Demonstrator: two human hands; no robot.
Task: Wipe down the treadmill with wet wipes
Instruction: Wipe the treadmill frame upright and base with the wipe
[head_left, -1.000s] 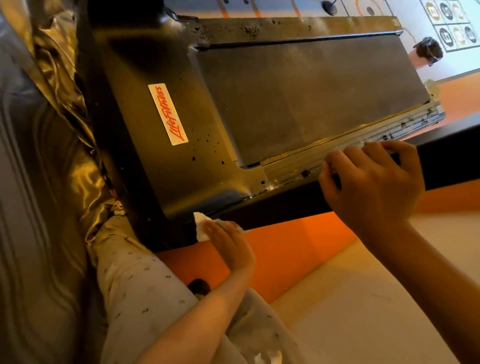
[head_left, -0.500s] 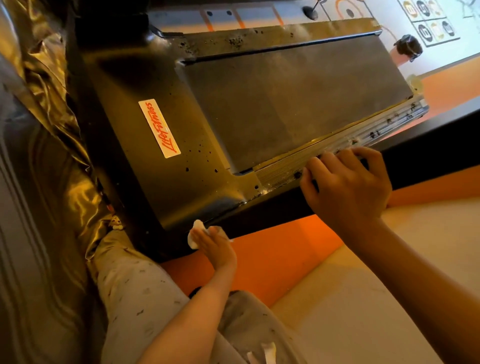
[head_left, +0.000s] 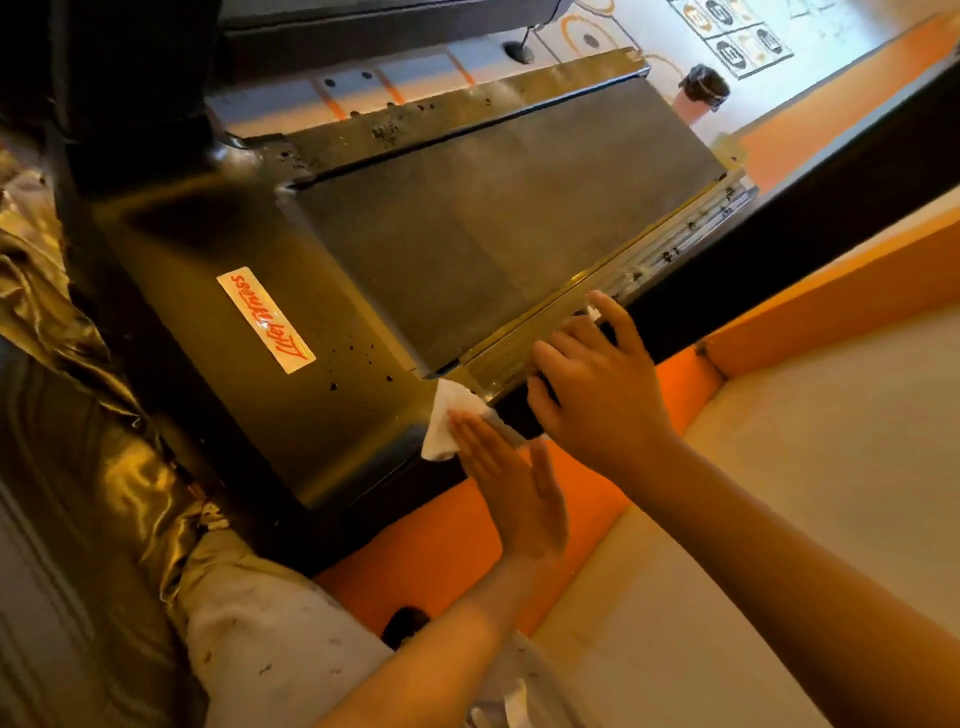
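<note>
Count: one treadmill (head_left: 322, 415), one belt (head_left: 493, 223), one red-lettered label (head_left: 265, 319) on the motor cover, one ribbed side rail (head_left: 675, 249), two grips, and one wet wipe (head_left: 444, 421) plainly in view.

The wet wipe lies on the near corner, where the motor cover meets the side rail. The left grip (head_left: 511, 488) presses it there with fingers straight and close together, palm flat.

The right grip (head_left: 597, 389) clasps the side rail, fingers bent and spread over its top and thumb on the dark side face below. A small white scrap (head_left: 592, 313) shows at its fingertips; whether it is a second wipe cannot be told.

Change from half a second ago: the left grip was at the lower corner of the motor cover, with the wipe bunched under curled fingers. It is now higher, just beside the right grip.
</note>
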